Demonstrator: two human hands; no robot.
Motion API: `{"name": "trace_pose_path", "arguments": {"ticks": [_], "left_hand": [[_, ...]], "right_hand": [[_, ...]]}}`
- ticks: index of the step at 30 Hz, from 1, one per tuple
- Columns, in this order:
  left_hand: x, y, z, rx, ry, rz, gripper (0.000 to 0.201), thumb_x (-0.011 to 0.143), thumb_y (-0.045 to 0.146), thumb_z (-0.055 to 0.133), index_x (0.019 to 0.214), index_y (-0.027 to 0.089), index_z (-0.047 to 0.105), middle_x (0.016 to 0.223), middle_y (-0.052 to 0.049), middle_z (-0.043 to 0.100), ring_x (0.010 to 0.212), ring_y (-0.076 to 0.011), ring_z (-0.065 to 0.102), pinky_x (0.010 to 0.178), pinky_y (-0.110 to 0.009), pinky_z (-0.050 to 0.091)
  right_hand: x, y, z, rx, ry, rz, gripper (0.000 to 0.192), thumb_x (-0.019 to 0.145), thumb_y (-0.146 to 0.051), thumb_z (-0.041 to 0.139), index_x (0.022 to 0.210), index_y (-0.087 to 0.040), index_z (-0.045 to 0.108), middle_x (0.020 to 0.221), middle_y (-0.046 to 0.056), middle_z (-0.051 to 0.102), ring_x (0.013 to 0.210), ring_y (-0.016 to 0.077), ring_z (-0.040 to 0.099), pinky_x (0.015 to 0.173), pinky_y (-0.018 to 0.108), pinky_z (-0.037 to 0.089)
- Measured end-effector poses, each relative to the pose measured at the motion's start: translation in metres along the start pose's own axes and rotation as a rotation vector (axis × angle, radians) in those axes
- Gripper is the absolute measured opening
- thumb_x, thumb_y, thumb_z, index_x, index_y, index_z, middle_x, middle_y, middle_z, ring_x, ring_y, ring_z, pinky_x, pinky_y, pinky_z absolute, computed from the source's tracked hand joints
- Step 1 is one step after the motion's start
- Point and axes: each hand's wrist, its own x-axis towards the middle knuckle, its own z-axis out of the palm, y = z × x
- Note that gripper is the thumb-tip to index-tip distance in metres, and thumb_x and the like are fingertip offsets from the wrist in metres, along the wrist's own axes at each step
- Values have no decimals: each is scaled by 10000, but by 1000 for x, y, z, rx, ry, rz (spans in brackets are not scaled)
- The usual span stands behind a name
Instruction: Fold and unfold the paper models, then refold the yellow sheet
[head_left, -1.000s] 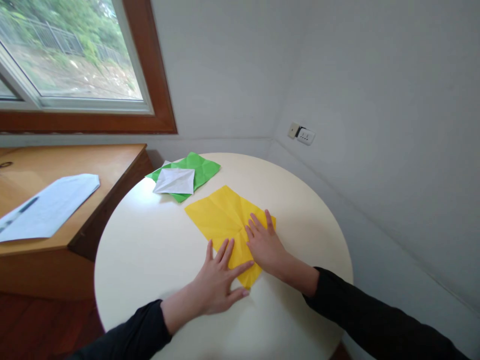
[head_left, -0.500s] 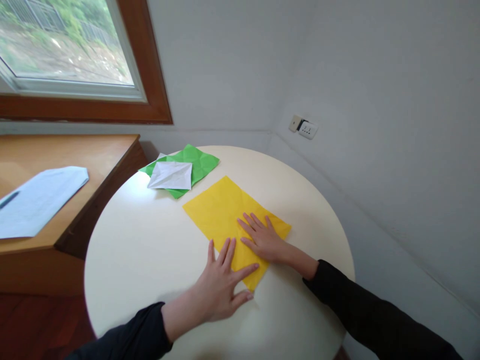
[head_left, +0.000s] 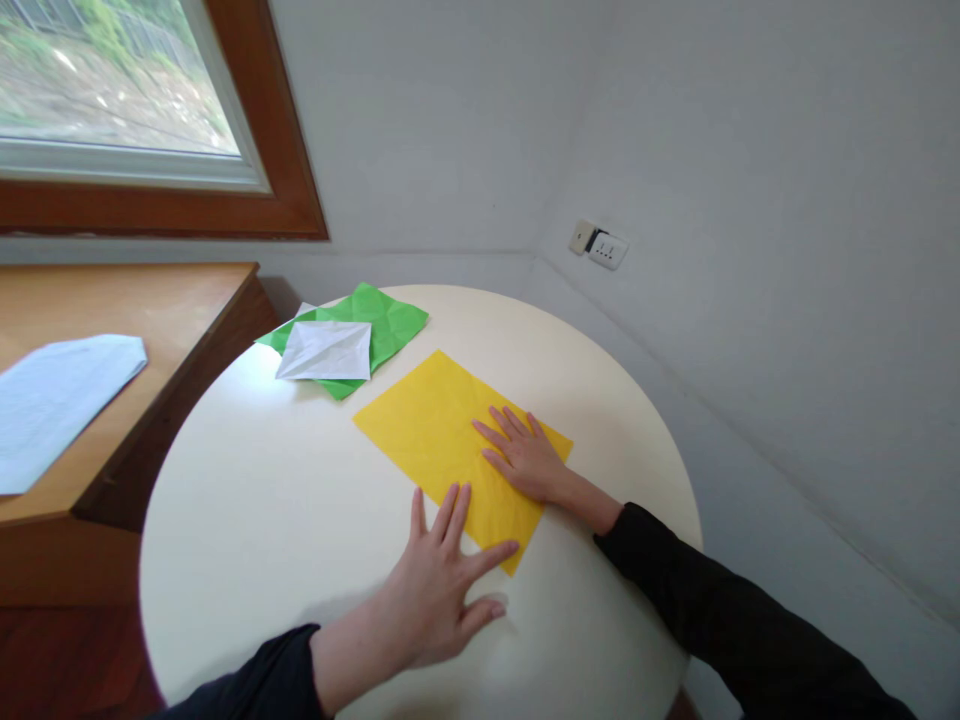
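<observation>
A yellow sheet of paper [head_left: 420,420] lies unfolded on the round white table [head_left: 247,520], its corners pointing away, left, right and toward me. Faint creases show on it. My right hand [head_left: 526,462] rests flat on its right half, fingers spread. At the near left edge is my left hand [head_left: 435,585], open with fingers apart. Its fingertips reach the paper's edge, and one finger lies over the near corner; the thumb is off the sheet. Neither hand grips anything.
At the table's far left, a creased green paper [head_left: 394,320] lies beneath a folded white paper [head_left: 330,350]. A wooden desk [head_left: 180,290] with white sheets [head_left: 67,400] stands left. A wall socket [head_left: 607,250] is on the wall behind.
The camera view has shifted slightly, moving the table and papers a little left in the picture. My right hand has slid slightly toward the paper's far right edge. Both hands stay open.
</observation>
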Motion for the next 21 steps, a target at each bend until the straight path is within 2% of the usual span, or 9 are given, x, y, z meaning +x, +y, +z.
{"name": "trace_pose_path", "arguments": {"ticks": [11, 17, 21], "left_hand": [[0, -1, -5, -53, -39, 2, 525, 867, 572, 344, 1372, 437, 295, 1496, -132, 226, 1357, -418, 159, 958, -740, 123], [6, -9, 3, 19, 71, -47, 494, 918, 371, 370, 1402, 306, 293, 1477, -153, 274, 1353, -334, 248, 1022, -679, 118], [17, -15, 6, 69, 152, -1, 443, 921, 229, 350, 1363, 243, 373, 1433, -131, 374, 1335, -262, 316, 1077, -613, 89]], "right_hand": [[25, 25, 9, -16, 70, 71, 504, 945, -439, 207, 1422, -284, 258, 1505, 77, 234, 1382, 239, 194, 1100, 481, 159], [25, 25, 10, 5, 68, 73, 506, 941, -436, 227, 1426, -292, 244, 1508, 78, 222, 1383, 245, 186, 1100, 485, 150], [25, 25, 9, 18, 85, 62, 499, 942, -433, 242, 1421, -294, 256, 1505, 76, 234, 1380, 249, 198, 1097, 489, 158]]}}
